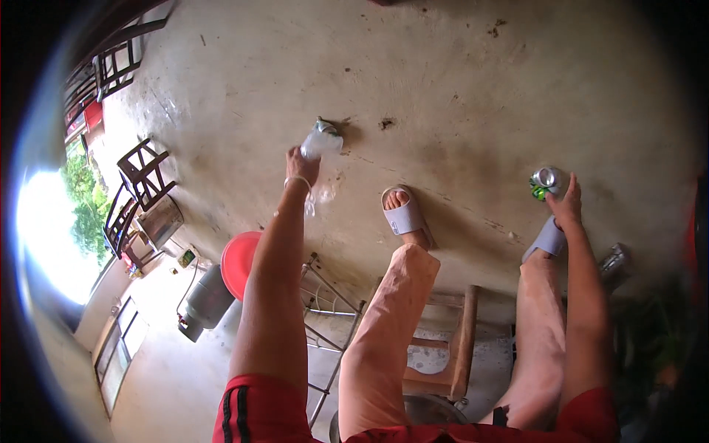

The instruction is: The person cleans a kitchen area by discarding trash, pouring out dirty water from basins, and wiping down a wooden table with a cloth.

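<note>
My left hand [303, 166] is shut on a translucent plastic item [322, 143], blurred, so I cannot tell whether it is a bag or a bottle. Just beyond it, partly covered, a drink can [328, 127] lies on the concrete floor. At the right, my right hand [568, 206] has thumb and forefinger spread beside a green and silver drink can [545, 178]. The thumb overlaps the can's near edge; the forefinger stands apart from it. Clear, shiny plastic [318, 202] shows below my left hand.
My slippered feet [406, 219] stand between the hands. A clear plastic bottle [614, 263] lies by my right arm. Closer in are a wooden chair [465, 343] and a metal rack [332, 313]. Leftward stand a red basin [239, 263], a gas cylinder [209, 299] and dark wooden chairs [145, 174].
</note>
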{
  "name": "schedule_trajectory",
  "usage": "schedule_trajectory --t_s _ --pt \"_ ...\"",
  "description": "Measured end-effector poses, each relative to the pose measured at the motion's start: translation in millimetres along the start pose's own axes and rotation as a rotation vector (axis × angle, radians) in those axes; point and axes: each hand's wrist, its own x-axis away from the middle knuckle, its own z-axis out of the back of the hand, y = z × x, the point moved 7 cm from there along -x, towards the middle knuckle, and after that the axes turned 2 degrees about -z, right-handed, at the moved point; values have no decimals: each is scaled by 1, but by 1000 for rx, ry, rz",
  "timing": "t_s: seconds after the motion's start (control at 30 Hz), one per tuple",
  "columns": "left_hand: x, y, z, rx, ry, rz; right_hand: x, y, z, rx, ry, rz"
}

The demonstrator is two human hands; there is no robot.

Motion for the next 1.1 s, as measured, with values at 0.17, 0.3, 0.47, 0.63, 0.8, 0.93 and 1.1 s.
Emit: schedule_trajectory --t_s 0.17,0.3,0.47,0.63,0.8,0.93,1.1 --pt "-71 -24 -27 -128 23 -48 9 -41 -37 -65 177 177" --pt "-46 -13 -91 49 -233 248 10 -13 -27 2 217 103" --pt "-4 -36 -87 51 -269 310 18 -23 -57 -108 -45 33" --pt "134 113 -120 1364 -864 -257 94 -129 -9 -472 -521 -16" --pt "314 329 47 826 -814 -316 166 -134 126 -665 -411 273" --pt "389 386 108 1023 -767 -293 219 -104 238 -1203 -526 257" --pt "443 446 178 1187 -795 -241 278 -93 425 -1155 -786 115"
